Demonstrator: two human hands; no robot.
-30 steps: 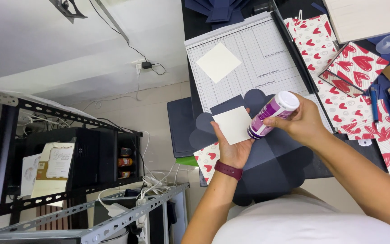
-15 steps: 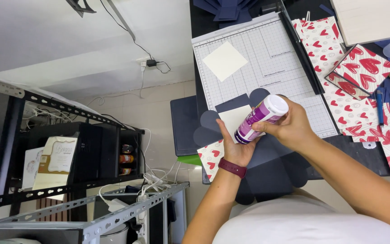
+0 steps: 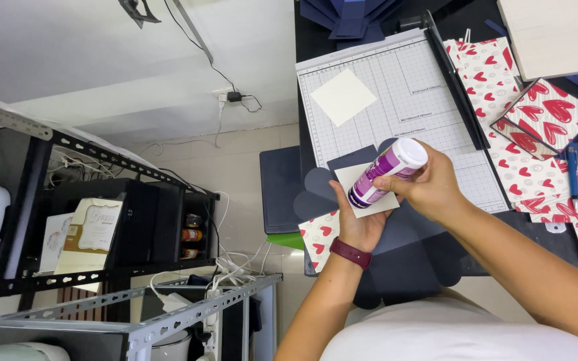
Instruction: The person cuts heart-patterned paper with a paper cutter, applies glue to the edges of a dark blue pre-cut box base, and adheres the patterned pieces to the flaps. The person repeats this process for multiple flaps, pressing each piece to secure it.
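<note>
My left hand (image 3: 361,224) holds a small cream square card (image 3: 365,185) flat on its palm, a dark red band on the wrist. My right hand (image 3: 431,182) grips a purple glue stick (image 3: 388,172) with a white cap end, its tip pressed on the card. Both hands hover over dark navy paper shapes (image 3: 396,254) on the black table. A second cream square (image 3: 342,96) lies on the white gridded paper trimmer (image 3: 429,100) beyond the hands.
Red-heart patterned papers (image 3: 536,140) spread to the right of the trimmer, one piece (image 3: 320,235) under my left wrist. A pale box (image 3: 556,33) sits at the top right. Left of the table are black metal shelves (image 3: 102,220), cables and a wall socket (image 3: 234,97).
The glue stick has moved down across the card toward my left palm, and my view has shifted slightly so the table sits lower in the frame.
</note>
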